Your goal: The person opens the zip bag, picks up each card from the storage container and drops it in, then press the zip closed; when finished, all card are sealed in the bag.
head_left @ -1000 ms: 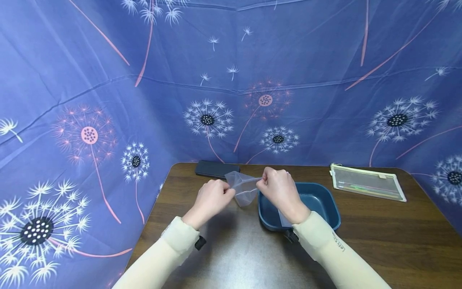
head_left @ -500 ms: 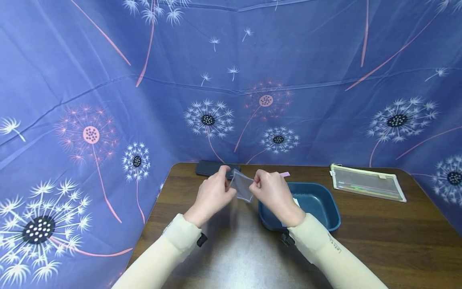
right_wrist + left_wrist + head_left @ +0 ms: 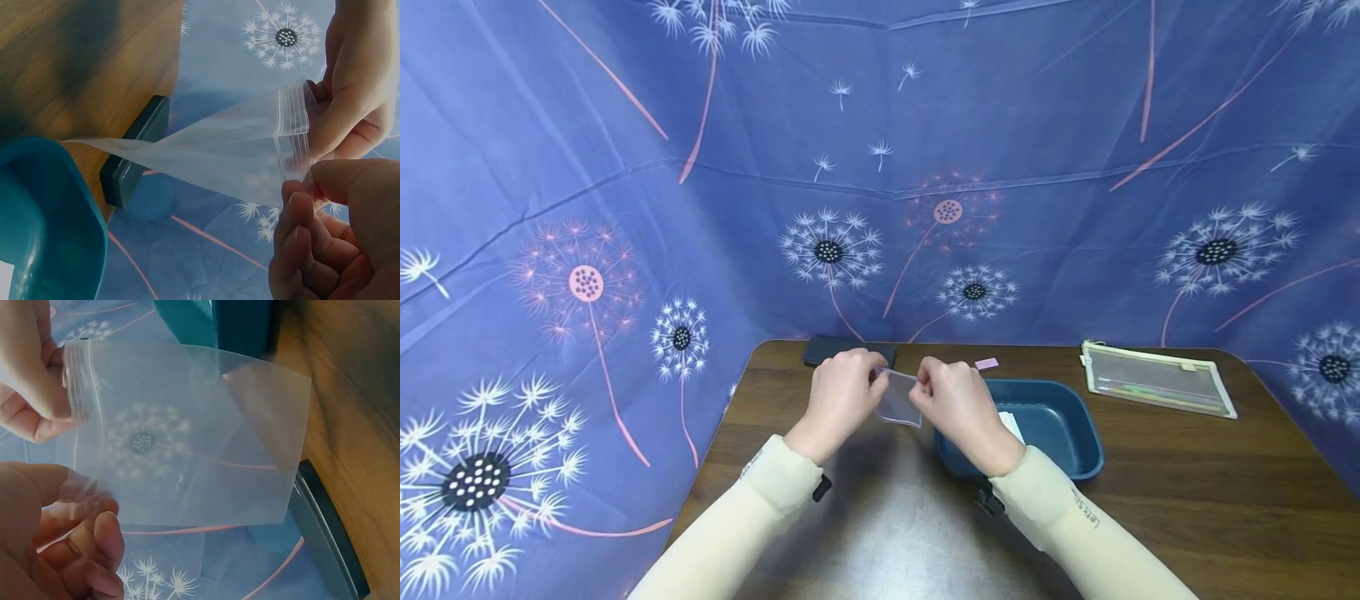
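A clear zip-top plastic bag [image 3: 898, 398] hangs between my two hands in the head view, its zip strip at the upper edge. My left hand [image 3: 841, 400] pinches one end of that strip between thumb and fingers. At the other end my right hand [image 3: 964, 410] pinches the strip the same way. The left wrist view shows the bag [image 3: 194, 437] spread fairly flat and see-through, with nothing visible inside. Seen edge-on in the right wrist view, the bag [image 3: 212, 150] narrows toward its bottom. Both hands are up over the table.
A dark teal basin [image 3: 1067, 417] stands right of centre, partly behind my right forearm, with white paper [image 3: 1011, 425] in it. Behind it lies a small pink piece [image 3: 987, 363]. A dark oblong case [image 3: 827, 348] is at the back left, a mesh zip pouch [image 3: 1161, 382] at the back right.
My hands have come closer together, the left briefly lifting its fingers and then pinching the bag's edge again. The bag went from skewed to hanging flatter. The pink piece has come into view.
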### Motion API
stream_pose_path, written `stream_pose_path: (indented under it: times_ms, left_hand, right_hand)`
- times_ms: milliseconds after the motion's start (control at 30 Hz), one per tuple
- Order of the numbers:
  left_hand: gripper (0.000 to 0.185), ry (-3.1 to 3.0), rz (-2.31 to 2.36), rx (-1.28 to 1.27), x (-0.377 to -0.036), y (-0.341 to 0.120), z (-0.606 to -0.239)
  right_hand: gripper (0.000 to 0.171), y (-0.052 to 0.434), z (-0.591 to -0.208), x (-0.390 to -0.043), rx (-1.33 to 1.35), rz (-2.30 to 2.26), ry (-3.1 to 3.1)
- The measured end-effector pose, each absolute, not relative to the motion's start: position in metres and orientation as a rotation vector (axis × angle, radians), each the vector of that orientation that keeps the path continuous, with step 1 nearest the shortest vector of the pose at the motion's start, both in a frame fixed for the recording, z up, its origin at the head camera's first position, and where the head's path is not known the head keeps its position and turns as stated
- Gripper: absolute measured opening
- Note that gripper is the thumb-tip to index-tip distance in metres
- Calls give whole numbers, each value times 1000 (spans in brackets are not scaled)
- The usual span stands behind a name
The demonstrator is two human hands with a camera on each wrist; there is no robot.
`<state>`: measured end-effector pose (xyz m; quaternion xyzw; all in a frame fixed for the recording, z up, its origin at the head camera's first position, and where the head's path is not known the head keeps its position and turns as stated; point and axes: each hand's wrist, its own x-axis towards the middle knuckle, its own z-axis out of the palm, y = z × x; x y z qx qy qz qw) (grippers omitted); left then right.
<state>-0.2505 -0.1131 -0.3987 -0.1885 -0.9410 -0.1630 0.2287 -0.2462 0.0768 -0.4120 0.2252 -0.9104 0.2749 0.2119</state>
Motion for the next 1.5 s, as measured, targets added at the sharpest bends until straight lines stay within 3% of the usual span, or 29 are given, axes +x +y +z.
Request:
stream_pose_path:
  times_ms: [433,800,1500]
  left_hand:
    - [17,-2559,-406,-554,-250,-122,-391]
    - [31,-2505,-410,-482,-252,-124,-391]
    - [20,-2518,-415,-576,-241,-117,-391]
  right_hand:
    - [7,86,-413,-241,582,739,-2590]
    - [13,89,-418,-234,486,834,-2746]
    - [7,89,-412,-235,465,948,-2718]
